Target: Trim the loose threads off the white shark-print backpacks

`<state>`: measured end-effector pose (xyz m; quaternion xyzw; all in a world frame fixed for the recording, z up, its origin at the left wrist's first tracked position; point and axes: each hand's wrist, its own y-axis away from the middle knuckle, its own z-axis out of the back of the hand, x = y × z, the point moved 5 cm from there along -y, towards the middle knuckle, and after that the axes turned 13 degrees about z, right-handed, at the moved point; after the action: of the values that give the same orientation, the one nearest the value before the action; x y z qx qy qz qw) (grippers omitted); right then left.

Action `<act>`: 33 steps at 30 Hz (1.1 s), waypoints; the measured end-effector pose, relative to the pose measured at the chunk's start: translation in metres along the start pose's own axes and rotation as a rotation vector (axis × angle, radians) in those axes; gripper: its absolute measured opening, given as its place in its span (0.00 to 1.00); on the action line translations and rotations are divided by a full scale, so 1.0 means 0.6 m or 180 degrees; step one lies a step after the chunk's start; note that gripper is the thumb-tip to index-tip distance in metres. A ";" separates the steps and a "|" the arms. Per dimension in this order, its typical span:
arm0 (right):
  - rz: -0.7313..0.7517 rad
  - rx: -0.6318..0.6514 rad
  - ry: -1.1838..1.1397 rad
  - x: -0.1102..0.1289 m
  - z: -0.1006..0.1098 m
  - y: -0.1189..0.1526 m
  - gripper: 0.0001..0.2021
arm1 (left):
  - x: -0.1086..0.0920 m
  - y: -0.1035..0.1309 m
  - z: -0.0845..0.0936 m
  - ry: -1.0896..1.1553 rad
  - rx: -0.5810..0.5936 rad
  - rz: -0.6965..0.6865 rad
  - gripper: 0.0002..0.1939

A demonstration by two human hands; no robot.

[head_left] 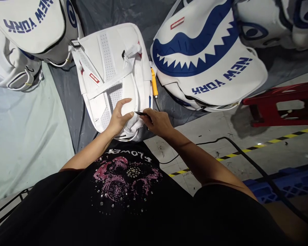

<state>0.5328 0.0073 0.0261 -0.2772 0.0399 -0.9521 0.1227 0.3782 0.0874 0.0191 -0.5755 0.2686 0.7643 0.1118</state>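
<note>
A white backpack (92, 37) lies in front of me with its back panel and shoulder straps facing up. My left hand (118, 118) is at its near end, thumb and forefinger on either side of a padded white shoulder strap (129, 90). My right hand (157, 121) is closed around a slim black pointed tool (141, 113) that looks like tweezers. The tool's tip points left and touches or nearly touches the strap close to my left thumb. Most of the tool is hidden in the fingers.
A yellow-handled tool (154, 82) with a metal end and cord lies right of the backpack. Another white backpack (207, 54) with a blue toothed mouth is beyond it. More bags (36, 30) stand upper left. A red stool (282, 106) and black cable (228, 138) are at right.
</note>
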 end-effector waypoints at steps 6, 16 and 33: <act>-0.0044 0.0023 0.0007 -0.003 -0.003 0.000 0.21 | 0.000 0.002 0.000 0.0074 0.0116 0.0139 0.28; -0.0260 -0.0415 -0.0823 -0.002 -0.010 0.010 0.18 | -0.003 -0.001 0.001 -0.0016 -0.0070 -0.0021 0.27; -0.0080 0.0076 -0.0079 -0.001 -0.008 -0.002 0.21 | -0.018 0.002 -0.002 0.0309 0.0129 0.0363 0.16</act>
<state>0.5301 0.0088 0.0219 -0.2880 0.0235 -0.9505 0.1146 0.3819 0.0875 0.0297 -0.5932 0.3215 0.7351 0.0666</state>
